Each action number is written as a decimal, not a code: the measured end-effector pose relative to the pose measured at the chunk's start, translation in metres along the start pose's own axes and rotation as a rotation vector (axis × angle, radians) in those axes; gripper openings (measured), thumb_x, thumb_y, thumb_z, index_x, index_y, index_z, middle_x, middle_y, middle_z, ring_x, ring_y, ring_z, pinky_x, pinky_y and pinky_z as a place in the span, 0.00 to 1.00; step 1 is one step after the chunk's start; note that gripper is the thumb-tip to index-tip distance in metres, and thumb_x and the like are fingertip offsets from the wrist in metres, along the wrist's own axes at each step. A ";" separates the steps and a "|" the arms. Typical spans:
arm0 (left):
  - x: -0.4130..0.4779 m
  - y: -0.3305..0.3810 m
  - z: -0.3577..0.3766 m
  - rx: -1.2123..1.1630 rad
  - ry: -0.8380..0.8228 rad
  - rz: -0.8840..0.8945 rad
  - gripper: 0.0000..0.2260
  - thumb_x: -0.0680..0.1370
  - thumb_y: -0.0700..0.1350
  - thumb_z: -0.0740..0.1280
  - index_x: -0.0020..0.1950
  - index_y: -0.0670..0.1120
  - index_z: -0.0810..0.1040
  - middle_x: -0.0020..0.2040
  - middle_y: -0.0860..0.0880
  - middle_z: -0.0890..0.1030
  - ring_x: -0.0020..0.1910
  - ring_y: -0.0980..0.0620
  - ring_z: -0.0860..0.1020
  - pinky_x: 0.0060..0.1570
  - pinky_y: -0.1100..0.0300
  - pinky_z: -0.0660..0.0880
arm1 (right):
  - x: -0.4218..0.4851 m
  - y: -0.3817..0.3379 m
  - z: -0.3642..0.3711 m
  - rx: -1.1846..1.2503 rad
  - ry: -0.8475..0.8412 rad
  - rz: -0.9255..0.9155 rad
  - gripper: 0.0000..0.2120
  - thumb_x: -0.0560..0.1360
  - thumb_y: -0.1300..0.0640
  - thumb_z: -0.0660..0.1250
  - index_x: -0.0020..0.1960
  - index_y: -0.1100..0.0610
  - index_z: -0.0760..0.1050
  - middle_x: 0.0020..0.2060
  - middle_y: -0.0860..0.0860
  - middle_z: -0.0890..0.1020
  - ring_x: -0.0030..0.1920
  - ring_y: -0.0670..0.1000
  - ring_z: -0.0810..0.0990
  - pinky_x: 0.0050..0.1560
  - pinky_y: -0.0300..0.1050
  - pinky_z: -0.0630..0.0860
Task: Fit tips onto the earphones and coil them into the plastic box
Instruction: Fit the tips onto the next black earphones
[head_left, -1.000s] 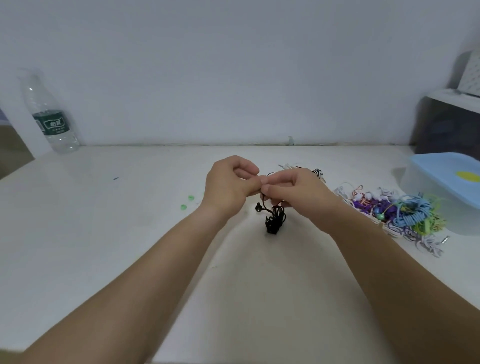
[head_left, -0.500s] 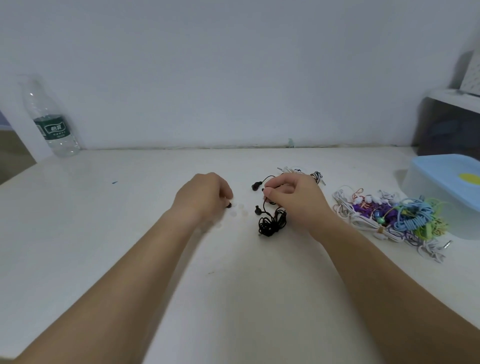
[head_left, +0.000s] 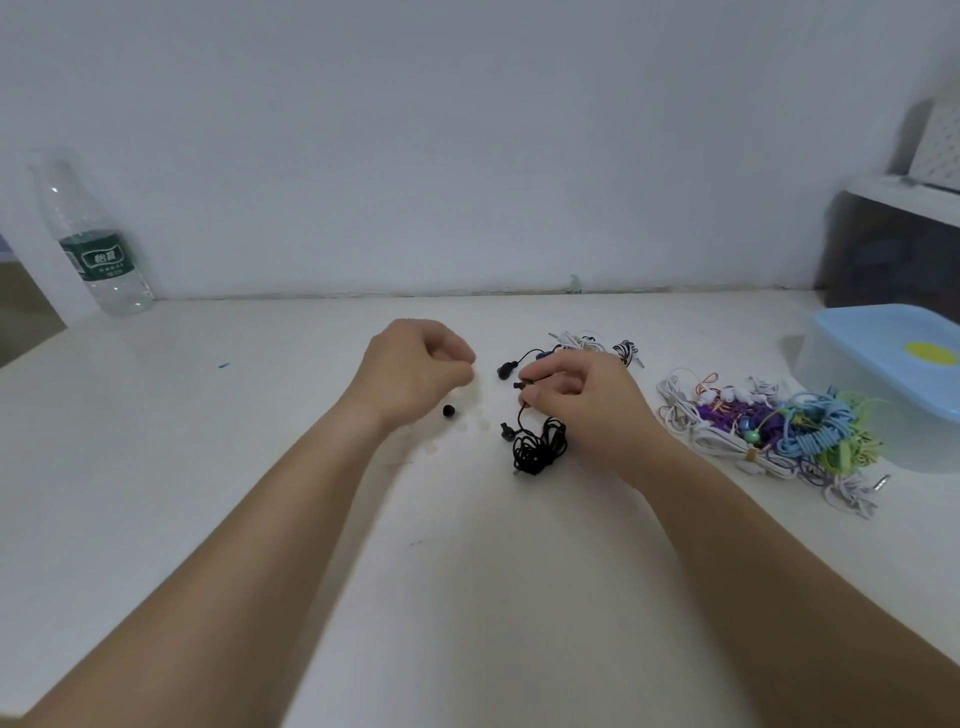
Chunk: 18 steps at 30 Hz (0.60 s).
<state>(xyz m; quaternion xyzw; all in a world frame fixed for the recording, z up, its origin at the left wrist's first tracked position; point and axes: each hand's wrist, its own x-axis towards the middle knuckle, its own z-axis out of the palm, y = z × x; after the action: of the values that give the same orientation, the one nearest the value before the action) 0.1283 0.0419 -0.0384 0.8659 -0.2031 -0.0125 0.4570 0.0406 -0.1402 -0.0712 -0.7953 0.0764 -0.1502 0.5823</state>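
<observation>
My right hand (head_left: 582, 400) pinches one bare earbud (head_left: 519, 385) of the black earphones, whose coiled cable (head_left: 540, 447) lies on the white table (head_left: 467, 571) just below it. A second black bud (head_left: 504, 370) lies to the left of my fingers, and a third black piece (head_left: 506, 431) sits by the coil. My left hand (head_left: 415, 369) hovers to the left with thumb and forefinger pinched together, apparently on a small clear ear tip. A black tip (head_left: 449, 411) and a few clear tips (head_left: 462, 426) lie on the table under it. The plastic box (head_left: 831, 374) with its blue lid stands at the right.
A heap of coloured and white earphones (head_left: 769, 426) lies between my right hand and the box. More white and striped earphones (head_left: 587, 340) lie behind my right hand. A water bottle (head_left: 98, 249) stands at the far left against the wall. A dark shelf unit (head_left: 893, 244) rises behind the box.
My hands were together over the black earphones, then came apart. The left hand dropped to the loose tips on the table and has now lifted a little, fingers pinched.
</observation>
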 end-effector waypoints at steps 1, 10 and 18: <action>-0.004 0.006 0.003 -0.153 -0.057 -0.033 0.02 0.73 0.41 0.71 0.43 0.47 0.83 0.38 0.52 0.83 0.35 0.56 0.78 0.37 0.63 0.73 | -0.002 -0.001 -0.001 0.023 -0.015 -0.006 0.06 0.74 0.62 0.73 0.49 0.54 0.83 0.39 0.53 0.87 0.45 0.49 0.86 0.48 0.35 0.77; -0.021 0.010 0.025 -0.850 -0.274 -0.153 0.09 0.78 0.35 0.64 0.46 0.44 0.83 0.40 0.47 0.81 0.36 0.53 0.77 0.37 0.63 0.73 | -0.009 0.001 -0.010 0.106 -0.139 -0.052 0.08 0.78 0.64 0.68 0.53 0.55 0.83 0.40 0.53 0.87 0.46 0.49 0.84 0.53 0.40 0.76; -0.028 0.001 0.022 -0.966 -0.252 -0.156 0.09 0.77 0.30 0.66 0.47 0.44 0.80 0.51 0.43 0.85 0.40 0.54 0.81 0.39 0.66 0.78 | -0.009 0.003 -0.005 0.187 -0.140 -0.083 0.09 0.78 0.64 0.68 0.57 0.58 0.81 0.40 0.53 0.86 0.41 0.47 0.80 0.51 0.44 0.73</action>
<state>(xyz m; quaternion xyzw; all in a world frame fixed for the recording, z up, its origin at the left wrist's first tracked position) 0.0976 0.0349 -0.0550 0.5600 -0.1623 -0.2435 0.7751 0.0310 -0.1430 -0.0740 -0.7486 -0.0119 -0.1250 0.6510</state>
